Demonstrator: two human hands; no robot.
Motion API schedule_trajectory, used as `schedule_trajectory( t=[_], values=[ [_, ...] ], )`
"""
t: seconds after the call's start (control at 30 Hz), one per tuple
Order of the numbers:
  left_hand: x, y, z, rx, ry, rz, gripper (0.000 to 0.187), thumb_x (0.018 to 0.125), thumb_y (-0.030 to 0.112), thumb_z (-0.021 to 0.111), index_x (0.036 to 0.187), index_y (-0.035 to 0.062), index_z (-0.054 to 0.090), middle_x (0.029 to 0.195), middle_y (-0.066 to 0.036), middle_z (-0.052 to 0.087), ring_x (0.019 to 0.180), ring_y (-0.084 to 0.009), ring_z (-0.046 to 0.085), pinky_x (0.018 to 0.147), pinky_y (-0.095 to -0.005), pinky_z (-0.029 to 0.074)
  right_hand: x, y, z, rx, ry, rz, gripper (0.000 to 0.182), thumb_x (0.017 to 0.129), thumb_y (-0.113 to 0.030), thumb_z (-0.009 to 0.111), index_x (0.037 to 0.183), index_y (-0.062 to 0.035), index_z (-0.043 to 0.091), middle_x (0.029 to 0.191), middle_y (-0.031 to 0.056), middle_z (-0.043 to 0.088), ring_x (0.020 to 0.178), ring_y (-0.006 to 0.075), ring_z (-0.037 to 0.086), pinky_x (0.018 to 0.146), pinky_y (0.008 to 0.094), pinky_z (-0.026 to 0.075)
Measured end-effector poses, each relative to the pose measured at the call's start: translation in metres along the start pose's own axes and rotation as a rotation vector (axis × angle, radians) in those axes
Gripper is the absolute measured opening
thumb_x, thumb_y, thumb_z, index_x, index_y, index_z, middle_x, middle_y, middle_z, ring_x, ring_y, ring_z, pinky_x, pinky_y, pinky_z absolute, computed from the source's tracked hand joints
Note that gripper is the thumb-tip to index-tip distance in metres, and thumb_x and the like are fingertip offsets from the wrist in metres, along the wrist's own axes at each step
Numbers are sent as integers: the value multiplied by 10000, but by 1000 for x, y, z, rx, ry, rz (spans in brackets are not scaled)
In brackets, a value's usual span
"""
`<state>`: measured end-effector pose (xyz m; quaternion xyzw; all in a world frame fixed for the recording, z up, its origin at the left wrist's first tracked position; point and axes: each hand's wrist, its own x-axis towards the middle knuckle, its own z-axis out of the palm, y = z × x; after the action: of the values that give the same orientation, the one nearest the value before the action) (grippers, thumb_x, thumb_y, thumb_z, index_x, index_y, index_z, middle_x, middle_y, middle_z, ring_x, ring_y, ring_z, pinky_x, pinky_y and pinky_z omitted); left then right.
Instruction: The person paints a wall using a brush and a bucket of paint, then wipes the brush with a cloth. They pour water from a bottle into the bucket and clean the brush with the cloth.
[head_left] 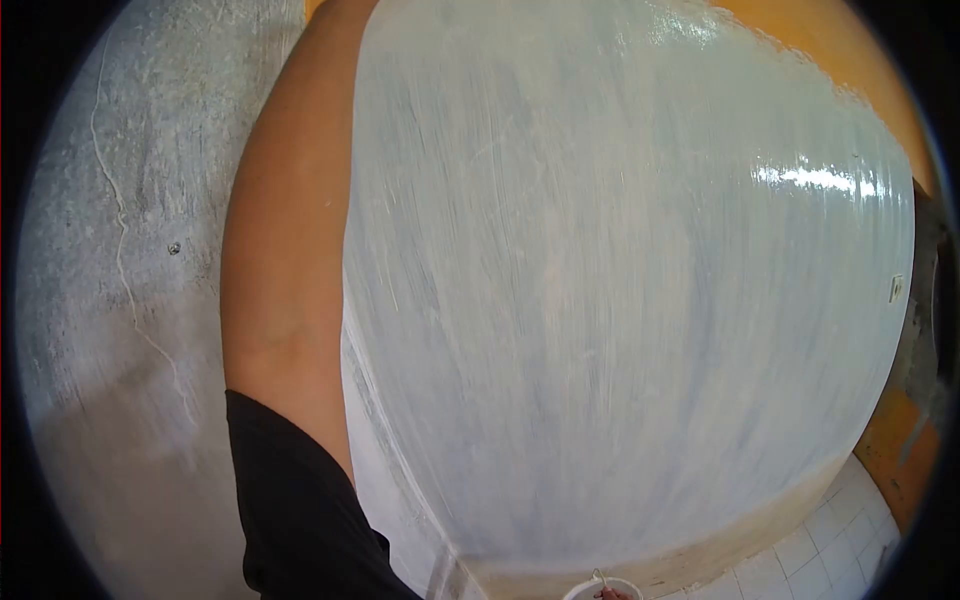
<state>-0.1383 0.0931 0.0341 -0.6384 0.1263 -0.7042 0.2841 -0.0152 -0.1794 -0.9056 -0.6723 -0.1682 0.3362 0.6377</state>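
A bare raised arm in a black sleeve (300, 510), my left arm by its place in view, runs up the left side in front of the wall. My left hand is beyond the top edge, so anything it holds is hidden. At the bottom edge, a white bucket (573, 592) is partly cut off, with a thin wire handle (598, 575) above its rim. Small skin-toned fingers show at the handle; they appear to be my right hand (611, 594), closed on it. The wall (560, 300) has streaky pale grey-white paint, with wet shine at upper right.
A rough grey wall (130, 330) with a long crack stands at the left. Orange paint (820, 40) borders the pale area at upper right. A wall socket (896, 289) is near the right edge. White floor tiles (800, 550) lie at lower right.
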Motion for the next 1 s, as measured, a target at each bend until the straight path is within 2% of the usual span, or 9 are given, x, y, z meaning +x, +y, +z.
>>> schedule_trajectory(
  t=[0.07,0.17,0.2,0.3,0.37,0.57,0.73,0.87,1.0],
  values=[
    [-12,-3,12,114,31,-70,123,862,87,643,952,29,702,898,-154,706,849,-281,678,764,-367,511,0,4,2,-13,19,14,287,965,-309,582,953,-50,707,603,-49,456,478,69,375,432,237,312],
    [-48,7,21,98,78,133,156,872,81,618,991,24,702,929,-177,702,892,-331,674,791,-383,512,1,2,10,-3,50,45,269,957,-287,597,929,-43,706,603,-45,463,475,70,379,425,236,312],
    [-66,17,21,85,31,19,164,877,75,601,998,16,694,965,-186,693,906,-349,667,806,-372,512,2,-1,12,3,65,57,262,954,-280,602,920,-42,706,603,-44,465,474,70,380,423,235,312],
    [-124,43,14,80,92,117,167,873,90,636,998,-11,682,955,-162,705,878,-298,681,808,-359,520,-1,-16,14,95,-15,157,236,946,-254,614,908,-41,707,595,-41,467,470,70,381,415,235,310],
    [-181,65,5,68,62,4,246,854,62,649,1095,87,690,1072,-117,704,967,-252,687,837,-360,543,3,-12,14,70,-23,200,243,951,-266,605,910,-50,709,580,-52,449,463,64,373,412,233,302],
    [-357,192,-36,38,-78,-247,336,752,-103,674,1057,36,699,1126,-107,687,1052,-254,661,909,-360,550,7,-9,-9,132,-206,14,324,968,-345,574,908,-55,705,581,-58,439,460,55,359,413,226,291],
    [-486,315,-72,18,-186,-338,132,786,-67,698,899,-19,651,1006,-136,696,1019,-312,670,818,-379,574,17,-1,-32,7,-242,75,334,968,-366,573,920,-61,698,586,-64,446,461,50,351,414,225,284],
    [-562,402,-100,87,-317,-492,162,718,-39,777,848,-3,685,1067,-96,678,963,-264,676,770,-324,590,13,-19,-39,10,-212,207,310,973,-354,569,933,-69,683,583,-75,427,459,44,323,414,220,267],
    [-599,461,-130,17,-379,-600,176,751,-37,747,904,-7,666,1073,-113,668,948,-275,674,764,-339,589,13,-37,-52,192,-320,327,284,1000,-271,498,885,-34,604,572,-70,346,452,40,282,411,230,212]
  ],
)
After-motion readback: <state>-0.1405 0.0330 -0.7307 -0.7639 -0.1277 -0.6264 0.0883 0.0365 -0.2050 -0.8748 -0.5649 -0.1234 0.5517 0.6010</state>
